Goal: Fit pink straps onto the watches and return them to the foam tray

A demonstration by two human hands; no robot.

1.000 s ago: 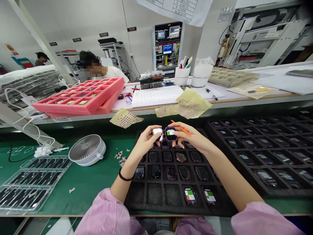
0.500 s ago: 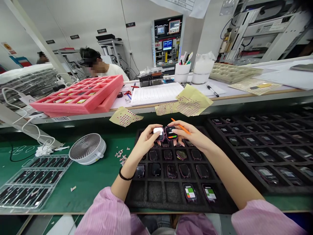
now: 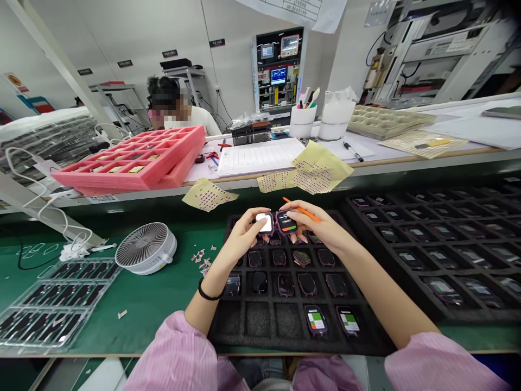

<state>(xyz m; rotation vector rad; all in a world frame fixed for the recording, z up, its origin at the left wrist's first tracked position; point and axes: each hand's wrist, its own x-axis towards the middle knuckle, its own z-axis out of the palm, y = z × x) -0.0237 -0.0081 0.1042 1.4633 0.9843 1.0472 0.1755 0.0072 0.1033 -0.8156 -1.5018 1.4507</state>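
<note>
My left hand (image 3: pixel 243 232) is closed on a smartwatch with a lit white screen (image 3: pixel 264 222), the thumb lying over its face. Beside it, my right hand (image 3: pixel 311 222) grips a second smartwatch (image 3: pixel 286 221), whose dark screen shows an orange and green strip; the thumb touches the screen. An orange stick-like tool (image 3: pixel 301 209) is also tucked in the right hand, its tip pointing up and left. Both watches are held side by side above a black foam tray (image 3: pixel 260 320) with several strapless watches in its pockets. Two watches in the front row (image 3: pixel 316 320) have lit, coloured screens.
A second black tray of watches (image 3: pixel 448 260) lies to the right. A white fan (image 3: pixel 146 247) and a clear tray of black parts (image 3: pixel 61 298) are on the left. Yellow sticker sheets (image 3: pixel 321 168) hang from the shelf, near a pink foam tray (image 3: pixel 134 157). A co-worker sits beyond.
The screen in my left hand shows more white, and the right watch's display looks different. My hands have barely moved. The co-worker's head has shifted to the right.
</note>
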